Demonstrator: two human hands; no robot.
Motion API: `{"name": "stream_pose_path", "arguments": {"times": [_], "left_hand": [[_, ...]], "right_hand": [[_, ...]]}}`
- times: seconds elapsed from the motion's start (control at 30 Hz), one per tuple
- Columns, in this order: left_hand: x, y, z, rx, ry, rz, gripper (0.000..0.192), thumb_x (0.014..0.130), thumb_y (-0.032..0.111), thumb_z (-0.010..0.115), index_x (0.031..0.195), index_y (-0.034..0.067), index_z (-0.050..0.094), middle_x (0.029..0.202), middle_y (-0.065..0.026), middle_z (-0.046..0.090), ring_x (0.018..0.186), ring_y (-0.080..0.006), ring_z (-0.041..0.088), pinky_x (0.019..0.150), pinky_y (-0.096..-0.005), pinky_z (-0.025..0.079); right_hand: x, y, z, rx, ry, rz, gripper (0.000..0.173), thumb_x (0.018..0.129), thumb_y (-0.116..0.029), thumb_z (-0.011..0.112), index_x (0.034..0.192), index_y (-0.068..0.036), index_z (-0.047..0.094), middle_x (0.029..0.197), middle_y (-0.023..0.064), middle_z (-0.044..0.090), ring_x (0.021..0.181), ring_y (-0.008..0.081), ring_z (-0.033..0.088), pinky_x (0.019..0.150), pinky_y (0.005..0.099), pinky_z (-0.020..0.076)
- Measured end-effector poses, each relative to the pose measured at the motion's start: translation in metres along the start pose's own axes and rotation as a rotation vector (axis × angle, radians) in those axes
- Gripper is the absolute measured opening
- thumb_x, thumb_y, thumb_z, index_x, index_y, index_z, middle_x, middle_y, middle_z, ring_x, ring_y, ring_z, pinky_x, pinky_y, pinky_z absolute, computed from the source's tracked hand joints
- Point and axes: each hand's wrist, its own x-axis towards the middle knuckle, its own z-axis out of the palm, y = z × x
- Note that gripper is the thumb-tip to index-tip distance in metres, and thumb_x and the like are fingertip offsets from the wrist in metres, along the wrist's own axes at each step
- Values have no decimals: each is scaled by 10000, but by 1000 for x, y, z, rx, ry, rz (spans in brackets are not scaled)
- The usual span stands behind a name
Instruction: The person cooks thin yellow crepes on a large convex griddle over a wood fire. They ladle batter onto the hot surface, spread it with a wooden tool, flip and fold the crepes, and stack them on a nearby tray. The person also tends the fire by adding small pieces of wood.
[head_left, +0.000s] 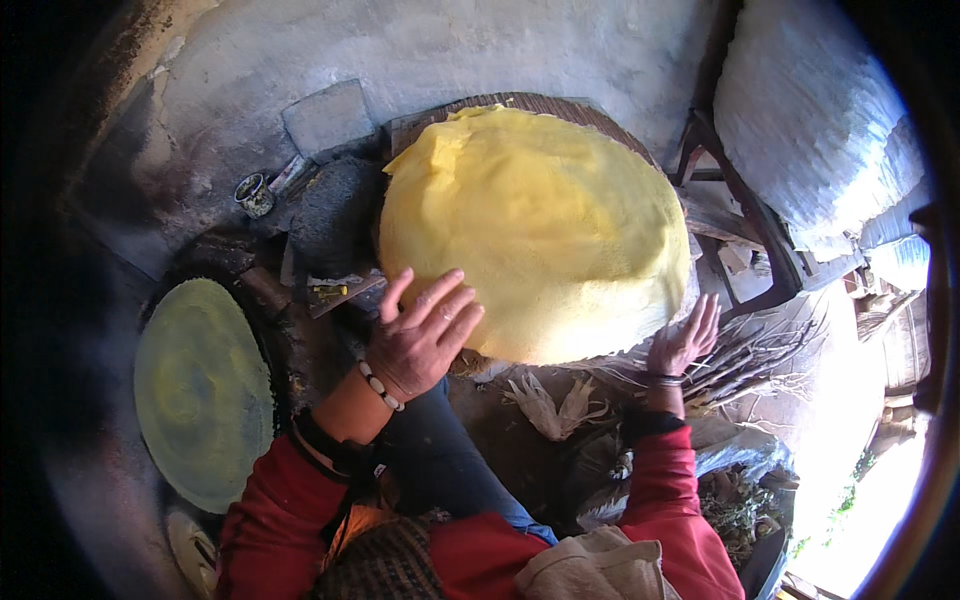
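A large, round yellow flatbread (532, 225), thin and draped, perhaps one of a stack, lies in front of me on a round mat of stalks (592, 112). My left hand (429, 319), palm down with fingers spread, is at its near left edge; whether the fingertips touch cannot be told. Beside the near right edge, my right hand (684, 341) is held flat with straight fingers and nothing in it. On my left, a round griddle (274, 382) carries a thin, yellow-green layer of batter (202, 390) spread nearly to its rim.
A stained cup (254, 196) and a dark pad (337, 214) sit behind the griddle. Dry corn husks (559, 405) and a bundle of twigs (757, 356) lie below the flatbread. A dark wooden frame (750, 202) stands at right, against a pale, bulging sack (814, 127).
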Motion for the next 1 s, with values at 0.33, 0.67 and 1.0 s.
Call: {"name": "stream_pose_path", "arguments": {"times": [0.33,0.67,1.0], "left_hand": [[48,-29,-34,53,128,-66,122,794,118,646,916,118,643,964,0,648,1115,-161,570,1029,-576,268],[78,-59,-41,0,155,-152,141,750,91,666,882,138,659,882,6,670,999,-151,608,1002,-505,297],[76,-52,-36,4,117,12,149,748,75,659,891,116,648,883,5,658,983,-163,608,1010,-515,310]], "right_hand": [[155,4,-45,51,-135,-610,205,777,-124,641,943,-226,703,1282,-7,589,1312,291,410,1074,500,238],[219,-21,-35,322,-597,-763,223,706,-57,663,907,-152,671,1103,-5,674,1192,242,535,979,449,359],[113,8,-28,166,-298,-635,453,658,-94,696,1102,-167,651,1237,25,604,1197,246,520,1000,477,356]]}}
